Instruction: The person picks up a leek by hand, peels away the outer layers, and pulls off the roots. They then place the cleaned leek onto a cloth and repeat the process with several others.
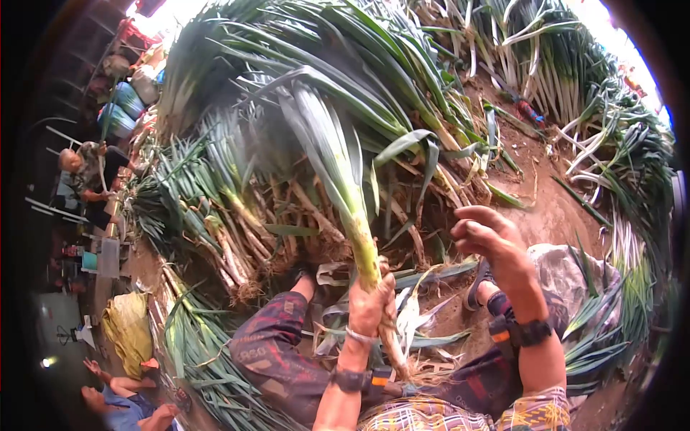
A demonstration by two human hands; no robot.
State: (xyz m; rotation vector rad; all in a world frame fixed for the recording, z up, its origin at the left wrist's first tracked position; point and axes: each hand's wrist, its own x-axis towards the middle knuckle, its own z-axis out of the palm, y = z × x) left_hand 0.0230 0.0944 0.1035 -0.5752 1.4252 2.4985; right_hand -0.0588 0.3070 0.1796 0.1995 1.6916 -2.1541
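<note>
My left hand [370,305] is closed around the thick pale stalk of a leek [364,248]. Its broad green leaves point up and away, while the root end hangs below my fist near my lap. To the right, my right hand [496,241] is raised with its fingers loosely curled and partly apart; I see nothing in it. Peeled leaf scraps [410,316] lie on the ground between my legs, just beyond the held stalk. In front of me a large heap of leeks [309,43] rises, roots towards me.
Leeks with white stalks [560,79] line the right side, and more leeks [208,359] lie to my left. A whitish sack [568,276] sits by my right leg. Far left are a yellow sack [128,323] and two other people [93,169], [129,406]. Bare reddish soil [553,208] shows right of the heap.
</note>
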